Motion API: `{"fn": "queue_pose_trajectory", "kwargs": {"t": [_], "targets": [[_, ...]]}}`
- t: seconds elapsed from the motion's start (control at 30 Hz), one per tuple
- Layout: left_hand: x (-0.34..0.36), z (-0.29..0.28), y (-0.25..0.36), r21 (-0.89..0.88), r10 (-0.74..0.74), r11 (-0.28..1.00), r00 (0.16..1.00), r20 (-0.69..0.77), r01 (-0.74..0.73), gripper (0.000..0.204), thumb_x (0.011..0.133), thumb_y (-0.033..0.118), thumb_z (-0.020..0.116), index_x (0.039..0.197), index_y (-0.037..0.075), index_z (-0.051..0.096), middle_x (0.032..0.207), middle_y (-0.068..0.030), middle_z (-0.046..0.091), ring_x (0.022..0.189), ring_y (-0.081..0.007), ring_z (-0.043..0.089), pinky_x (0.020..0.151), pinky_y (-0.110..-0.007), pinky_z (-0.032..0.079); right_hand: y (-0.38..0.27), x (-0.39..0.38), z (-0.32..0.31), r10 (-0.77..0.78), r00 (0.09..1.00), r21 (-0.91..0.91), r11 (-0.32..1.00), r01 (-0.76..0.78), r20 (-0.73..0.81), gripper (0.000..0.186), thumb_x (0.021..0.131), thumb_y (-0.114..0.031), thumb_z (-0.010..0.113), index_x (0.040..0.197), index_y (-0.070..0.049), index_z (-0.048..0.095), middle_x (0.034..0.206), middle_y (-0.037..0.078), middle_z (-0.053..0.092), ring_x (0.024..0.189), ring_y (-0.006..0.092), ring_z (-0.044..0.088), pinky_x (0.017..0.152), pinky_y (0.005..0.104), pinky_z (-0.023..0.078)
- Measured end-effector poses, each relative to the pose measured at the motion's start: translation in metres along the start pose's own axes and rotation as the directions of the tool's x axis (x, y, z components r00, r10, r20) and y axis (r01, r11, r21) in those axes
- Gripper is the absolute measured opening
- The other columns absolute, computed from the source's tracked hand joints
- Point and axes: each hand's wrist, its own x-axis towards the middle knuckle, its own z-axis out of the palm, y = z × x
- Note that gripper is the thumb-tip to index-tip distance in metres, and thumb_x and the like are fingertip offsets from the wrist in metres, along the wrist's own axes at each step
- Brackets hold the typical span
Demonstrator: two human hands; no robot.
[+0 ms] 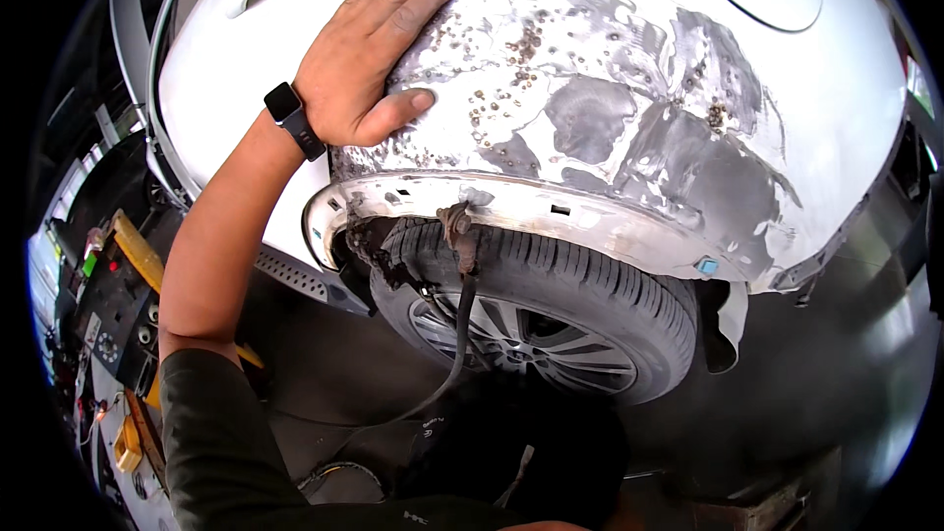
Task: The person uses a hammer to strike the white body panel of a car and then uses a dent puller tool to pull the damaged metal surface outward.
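The left hand point(359, 64) lies palm down, fingers point(418, 10) extended, thumb point(396, 117) spread, bare forearm point(216, 231) slanting upward.

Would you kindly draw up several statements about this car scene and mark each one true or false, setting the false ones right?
1. The left hand lies flat on the car's body panel. True.
2. The left wrist is bare. False: a black watch is strapped round it.
3. A dark cable hangs from a brownish clamp at the wheel arch. True.
4. The wheel arch stands empty. False: a wheel with its tyre sits under it.
5. The panel has an even, unbroken white coat. False: grey patches and brownish spots break it up.
6. A small blue piece sits at the arch edge, right of the clamp. True.
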Motion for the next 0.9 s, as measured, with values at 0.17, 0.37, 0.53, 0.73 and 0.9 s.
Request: {"fn": "queue_pose_trajectory", "kwargs": {"t": [0.17,0.37,0.53,0.73,0.9], "targets": [[0.002,-0.007,-0.004,0.03,0.019,0.999,0.996,0.091,-0.022,0.087,0.084,0.041,0.048,0.155,-0.007,0.031,0.163,-0.0287,0.027,0.153,-0.0423,0.023,0.125,-0.051,0.019,-0.013,0.009,0.024,-0.002,0.997,0.017,1.0,0.0,0.076,0.045,0.104,-0.042,0.047,0.112,-0.002,0.068,0.09,0.015,0.07,0.076,0.0285,0.066,0.066,0.0421,0.054],[0.023,-0.01,0.001,-0.052,-0.048,0.997,0.991,0.124,0.055,0.091,0.09,0.048,0.046,0.157,-0.01,0.024,0.163,-0.0337,0.023,0.153,-0.0465,0.021,0.124,-0.053,0.016,-0.009,0.017,0.019,-0.011,0.996,0.054,0.998,0.006,0.09,0.046,0.104,-0.044,0.047,0.112,-0.003,0.067,0.089,0.015,0.07,0.076,0.029,0.065,0.066,0.0427,0.054],[0.023,-0.008,0.0,-0.03,-0.023,0.999,0.994,0.106,0.026,0.091,0.087,0.044,0.047,0.156,-0.011,0.024,0.163,-0.0343,0.021,0.153,-0.0472,0.02,0.125,-0.052,0.015,0.0,0.013,0.02,-0.008,0.996,0.088,0.996,0.0,0.084,0.047,0.104,-0.045,0.047,0.112,-0.003,0.066,0.089,0.015,0.069,0.076,0.0294,0.065,0.065,0.0433,0.054],[0.018,-0.005,-0.004,0.019,0.024,0.999,0.995,0.097,-0.026,0.093,0.086,0.045,0.047,0.155,-0.013,0.024,0.162,-0.0359,0.022,0.152,-0.0483,0.021,0.124,-0.053,0.017,0.028,-0.005,0.011,0.012,0.999,0.121,0.992,-0.017,0.044,0.048,0.103,-0.047,0.046,0.113,-0.003,0.065,0.088,0.015,0.069,0.076,0.0298,0.065,0.065,0.0439,0.053],[0.012,0.0,0.001,-0.005,0.018,1.0,0.997,0.076,-0.018,0.077,0.094,0.05,0.045,0.155,0.003,0.042,0.164,-0.0249,0.03,0.153,-0.0453,0.024,0.123,-0.054,0.016,0.05,-0.028,0.003,0.022,1.0,0.195,0.98,-0.021,-0.001,0.049,0.103,-0.048,0.046,0.113,-0.004,0.065,0.087,0.015,0.069,0.076,0.0302,0.064,0.064,0.0444,0.053]]}}
